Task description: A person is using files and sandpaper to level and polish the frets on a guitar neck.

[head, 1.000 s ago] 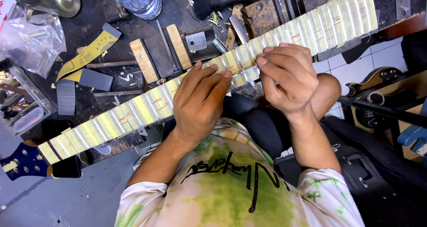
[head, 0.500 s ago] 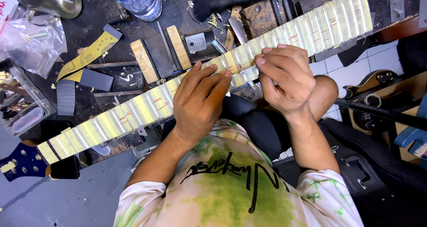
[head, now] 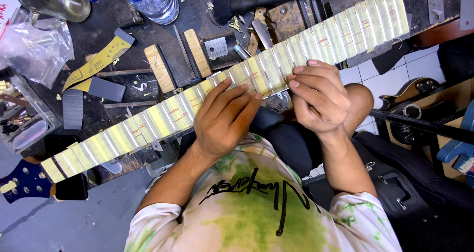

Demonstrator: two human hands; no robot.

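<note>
Yellow-taped guitar neck (head: pixel 163 116), one; two hands (head: pixel 224 118) touching.

glossy yellowish tape over the guitar neck (head: pixel 163 116), rough wooden blocks (head: pixel 158 67) just above it, clear plastic bottle (head: pixel 150 0), scuffed matt workbench (head: pixel 113 27)

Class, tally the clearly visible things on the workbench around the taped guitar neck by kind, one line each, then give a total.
Guitar necks: 1, the taped guitar neck under the left hand and right hand
Wooden blocks: 2
Brushes: 1
Plastic bottles: 1
Glass jars: 1
Sandpaper strips: 1
Total: 7
</note>
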